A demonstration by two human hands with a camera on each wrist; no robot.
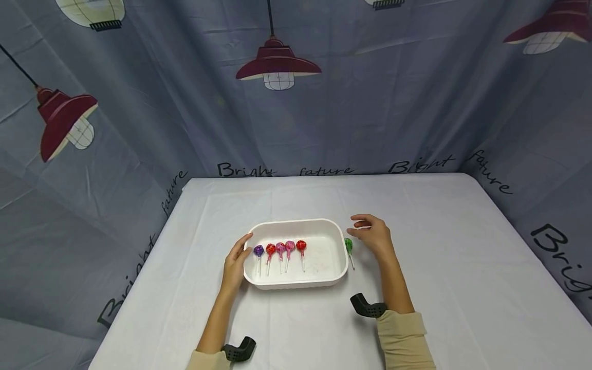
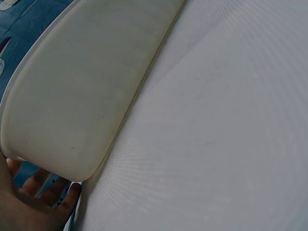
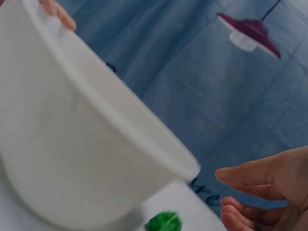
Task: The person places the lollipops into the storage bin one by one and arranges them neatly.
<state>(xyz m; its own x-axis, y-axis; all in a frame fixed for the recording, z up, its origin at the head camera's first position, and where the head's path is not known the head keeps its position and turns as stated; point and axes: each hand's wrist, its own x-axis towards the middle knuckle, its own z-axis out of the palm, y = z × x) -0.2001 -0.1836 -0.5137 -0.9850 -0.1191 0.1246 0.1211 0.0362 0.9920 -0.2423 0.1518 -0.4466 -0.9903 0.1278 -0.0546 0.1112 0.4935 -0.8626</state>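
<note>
A white tray [image 1: 319, 257] lies on the table, with several wrapped lollipops in a row on its left and middle floor. From the left these are a purple lollipop [image 1: 258, 251], a red one [image 1: 270, 249], two pink ones [image 1: 290, 246] and another red one [image 1: 301, 245]. My left hand [image 1: 236, 262] holds the tray's left end, thumb at the rim and fingers along the outer wall. Outside the right end a green lollipop [image 1: 349, 244] leans with its stick toward me. Beside it my right hand [image 1: 373, 236] hovers, fingers loosely bent and holding nothing.
A white cloth covers the table [image 1: 444, 246]. Behind it hangs a grey-blue curtain [image 1: 351, 113] printed with lamps and lettering. A black wrist mount [image 1: 367, 307] sits on the right forearm, and a second mount [image 1: 239, 350] on the left.
</note>
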